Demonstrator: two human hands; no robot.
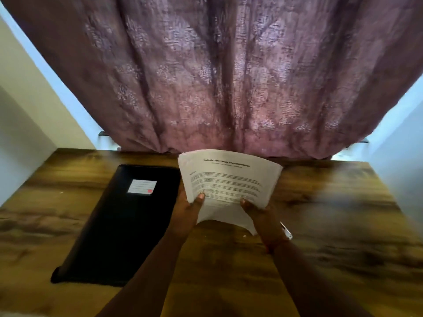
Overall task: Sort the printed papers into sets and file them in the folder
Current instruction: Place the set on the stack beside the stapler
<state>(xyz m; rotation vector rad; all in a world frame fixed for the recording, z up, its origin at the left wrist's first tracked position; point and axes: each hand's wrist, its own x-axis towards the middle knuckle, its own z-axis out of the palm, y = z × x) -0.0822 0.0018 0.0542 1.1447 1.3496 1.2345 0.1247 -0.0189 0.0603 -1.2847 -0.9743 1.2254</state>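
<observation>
A stack of printed papers with a bold title and lines of text is held up above the middle of the wooden table, bowed slightly. My left hand grips its lower left edge, thumb on the top page. My right hand grips the lower right edge, thumb on top too. A closed black folder with a white lined label lies flat on the table just left of my left hand.
A purple patterned curtain hangs behind the table's far edge. White walls stand at both sides. A small white object pokes out from behind my right wrist.
</observation>
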